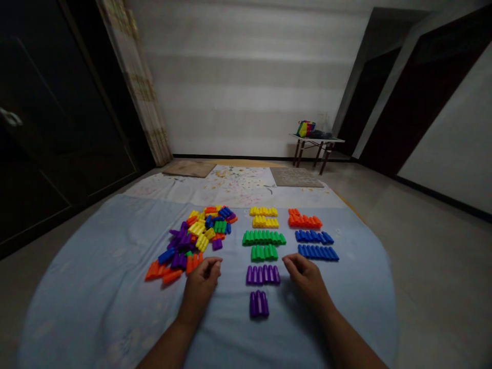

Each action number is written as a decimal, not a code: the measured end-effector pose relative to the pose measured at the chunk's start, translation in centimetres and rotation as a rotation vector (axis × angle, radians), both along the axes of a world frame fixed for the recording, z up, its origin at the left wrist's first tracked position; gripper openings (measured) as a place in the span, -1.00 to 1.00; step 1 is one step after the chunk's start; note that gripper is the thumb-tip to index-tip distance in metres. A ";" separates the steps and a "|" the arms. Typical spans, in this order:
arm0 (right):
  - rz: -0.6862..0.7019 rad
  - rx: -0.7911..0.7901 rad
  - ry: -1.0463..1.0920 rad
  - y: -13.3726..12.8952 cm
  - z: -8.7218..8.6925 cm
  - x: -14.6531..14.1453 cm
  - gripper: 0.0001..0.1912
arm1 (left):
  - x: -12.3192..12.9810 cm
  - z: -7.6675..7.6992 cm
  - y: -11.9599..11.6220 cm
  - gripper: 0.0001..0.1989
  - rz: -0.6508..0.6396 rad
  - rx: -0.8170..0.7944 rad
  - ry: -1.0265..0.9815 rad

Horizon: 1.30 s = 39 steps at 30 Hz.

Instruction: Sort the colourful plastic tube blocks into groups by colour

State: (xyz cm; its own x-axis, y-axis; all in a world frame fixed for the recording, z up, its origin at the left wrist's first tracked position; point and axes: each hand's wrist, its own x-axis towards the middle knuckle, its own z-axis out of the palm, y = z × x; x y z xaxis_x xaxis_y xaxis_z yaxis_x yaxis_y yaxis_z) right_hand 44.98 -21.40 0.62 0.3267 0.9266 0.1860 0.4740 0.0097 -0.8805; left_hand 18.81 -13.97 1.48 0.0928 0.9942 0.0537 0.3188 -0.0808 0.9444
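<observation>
My left hand (203, 279) is loosely closed, fingers curled, beside the right edge of a mixed pile of plastic bullet-shaped blocks (198, 229) in orange, purple, yellow, blue and green. Nothing shows in its fingers. My right hand (305, 277) has thumb and fingers drawn together and empty, just right of the purple row (263, 275) and below the blue row (318, 252). Between my hands lies a shorter purple group (259, 304). Farther up are green rows (264, 238), yellow rows (265, 222), orange blocks (305, 221) and a second blue row (314, 237).
A light blue cloth (126, 287) covers the near table, with a white flowered cloth (242, 187) beyond it. Two flat mats (190, 168) lie at the far end. Against the back wall stands a small table (317, 139) holding a colourful bag (305, 128).
</observation>
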 end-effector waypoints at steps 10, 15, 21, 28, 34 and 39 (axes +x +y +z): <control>0.073 -0.003 -0.043 -0.9 -1.1 0.3 -0.66 | 0.5 1.0 -1.4 -0.68 -0.078 0.062 0.130; 0.071 0.006 -0.111 -1.9 -0.7 0.2 -0.69 | 0.5 1.1 -1.4 -0.68 -0.114 0.058 0.190; 0.047 0.023 -0.116 -1.8 -0.4 0.5 -0.69 | 0.7 1.4 -1.2 -0.67 -0.153 0.071 0.249; -0.056 0.091 -0.096 -0.9 -0.5 0.8 -0.70 | 0.6 0.6 -0.5 -0.64 -0.236 0.083 0.286; -0.106 0.122 -0.022 -0.9 1.5 0.9 -0.64 | 0.4 0.3 -0.5 -0.66 -0.266 0.145 0.279; -0.222 0.157 0.010 -1.4 3.0 2.8 -0.58 | 0.6 0.5 -0.8 -0.67 -0.294 0.158 0.284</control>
State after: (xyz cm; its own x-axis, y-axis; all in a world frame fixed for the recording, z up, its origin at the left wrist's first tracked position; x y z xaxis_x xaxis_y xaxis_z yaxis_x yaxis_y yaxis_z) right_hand 47.75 -22.83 3.61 0.5210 0.7925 0.3172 0.4710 0.0430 -0.8811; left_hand 19.40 -14.77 1.94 0.4041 0.9048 0.1346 0.5056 -0.3436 0.7914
